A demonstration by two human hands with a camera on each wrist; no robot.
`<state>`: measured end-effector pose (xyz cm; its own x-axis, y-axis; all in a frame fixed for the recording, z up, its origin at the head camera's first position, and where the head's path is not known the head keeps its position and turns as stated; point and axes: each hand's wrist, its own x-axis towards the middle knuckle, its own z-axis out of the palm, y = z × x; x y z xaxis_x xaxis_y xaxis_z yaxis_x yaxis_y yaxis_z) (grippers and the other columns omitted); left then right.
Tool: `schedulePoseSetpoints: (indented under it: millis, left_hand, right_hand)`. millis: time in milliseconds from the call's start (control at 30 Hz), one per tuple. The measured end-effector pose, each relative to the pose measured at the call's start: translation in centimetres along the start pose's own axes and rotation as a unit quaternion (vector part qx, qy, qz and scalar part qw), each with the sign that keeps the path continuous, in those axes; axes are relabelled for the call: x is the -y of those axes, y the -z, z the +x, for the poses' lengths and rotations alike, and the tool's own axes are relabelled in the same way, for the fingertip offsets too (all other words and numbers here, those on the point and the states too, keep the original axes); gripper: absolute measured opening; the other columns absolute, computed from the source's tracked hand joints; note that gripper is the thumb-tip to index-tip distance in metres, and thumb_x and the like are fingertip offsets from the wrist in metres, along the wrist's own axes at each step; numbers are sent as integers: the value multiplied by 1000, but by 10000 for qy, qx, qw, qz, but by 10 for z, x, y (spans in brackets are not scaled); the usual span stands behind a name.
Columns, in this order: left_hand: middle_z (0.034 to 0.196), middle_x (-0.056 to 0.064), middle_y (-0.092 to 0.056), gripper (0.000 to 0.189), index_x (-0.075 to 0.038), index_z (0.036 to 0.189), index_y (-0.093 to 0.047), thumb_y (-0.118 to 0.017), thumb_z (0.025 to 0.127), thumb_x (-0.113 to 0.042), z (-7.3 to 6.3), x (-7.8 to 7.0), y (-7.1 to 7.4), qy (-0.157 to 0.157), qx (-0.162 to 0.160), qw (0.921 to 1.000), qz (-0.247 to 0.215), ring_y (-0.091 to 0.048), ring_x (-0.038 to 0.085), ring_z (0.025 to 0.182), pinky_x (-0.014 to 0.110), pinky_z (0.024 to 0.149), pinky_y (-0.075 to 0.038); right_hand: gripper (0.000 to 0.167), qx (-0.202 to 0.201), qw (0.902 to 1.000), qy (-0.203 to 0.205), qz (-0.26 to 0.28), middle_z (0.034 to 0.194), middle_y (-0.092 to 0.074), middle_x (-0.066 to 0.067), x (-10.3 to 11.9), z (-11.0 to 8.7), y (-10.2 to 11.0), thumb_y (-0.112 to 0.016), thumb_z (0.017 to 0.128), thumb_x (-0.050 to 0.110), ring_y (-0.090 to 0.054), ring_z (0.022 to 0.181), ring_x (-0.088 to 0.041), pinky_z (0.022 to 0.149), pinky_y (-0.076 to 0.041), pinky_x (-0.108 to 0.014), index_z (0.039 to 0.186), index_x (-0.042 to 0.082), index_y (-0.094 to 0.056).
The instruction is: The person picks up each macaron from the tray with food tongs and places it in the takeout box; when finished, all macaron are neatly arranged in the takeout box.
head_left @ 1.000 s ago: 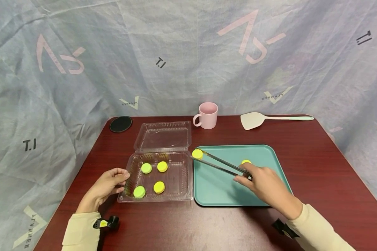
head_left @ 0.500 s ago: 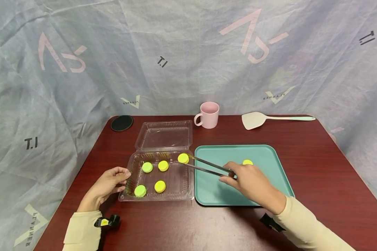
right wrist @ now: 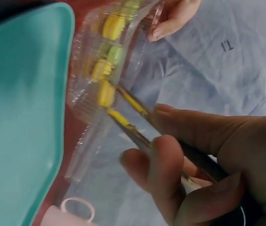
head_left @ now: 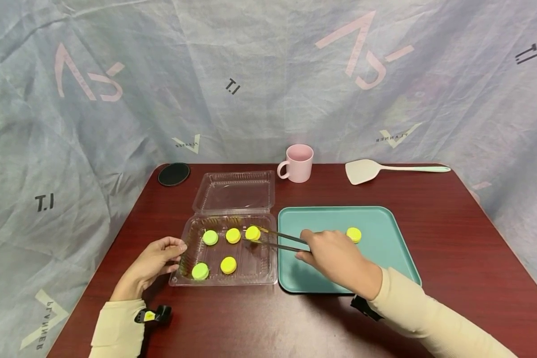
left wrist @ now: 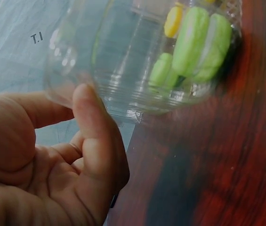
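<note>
My right hand [head_left: 337, 258] grips metal tongs [head_left: 286, 247], which reach from over the green tray into the clear plastic container [head_left: 268, 278]. Between the tong tips is a yellow macaron [head_left: 252, 233]; whether they still squeeze it I cannot tell. Two other yellow macarons, a rear one [head_left: 233, 235] and a front one [head_left: 228, 265], sit in the container. Along its left side are two green macarons, one behind [head_left: 210, 237] and one in front [head_left: 200, 271]. With thumb and finger, my left hand [left wrist: 67, 146] pinches the container's left rim. One yellow macaron [head_left: 353, 235] lies on the tray [head_left: 385, 268].
The container's lid [head_left: 234, 194] lies folded back behind it. Farther back stand a pink mug [head_left: 299, 164] and a white spatula [head_left: 362, 171] lying flat. A black round coaster [head_left: 173, 174] is at the far left corner. A grey cloth hangs behind the table.
My right hand has moved left, carrying the yellow macaron in the tongs from the tray's left edge into the container, beside the rear yellow one. My left hand has stayed on the rim.
</note>
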<state>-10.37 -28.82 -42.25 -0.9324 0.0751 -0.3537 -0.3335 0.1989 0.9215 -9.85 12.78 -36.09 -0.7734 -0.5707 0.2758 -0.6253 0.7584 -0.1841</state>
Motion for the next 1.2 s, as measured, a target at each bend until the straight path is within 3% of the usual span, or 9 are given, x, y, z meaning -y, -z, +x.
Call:
schedulePoseSetpoints:
  millis: [433,1200]
  left_hand:
    - [90,4,-53,21,1,112,-54,-61,102,-16,0,4,0,19,-26,10000,-51,-54,13,79,23,65,-55]
    - [91,3,-52,20,1,111,-55,-61,102,-15,-1,2,0,-43,24,10000,-44,-54,11,78,22,64,-55]
  right_hand:
    - [32,870,9931,-248,-741,64,-58,-6,30,30,11,-84,83,29,-59,54,-26,44,-50,-40,81,7,-60]
    - [32,1042,9904,-367,-837,66,-60,-6,35,31,15,-84,84,30,-61,56,-26,46,-51,-42,82,7,-61]
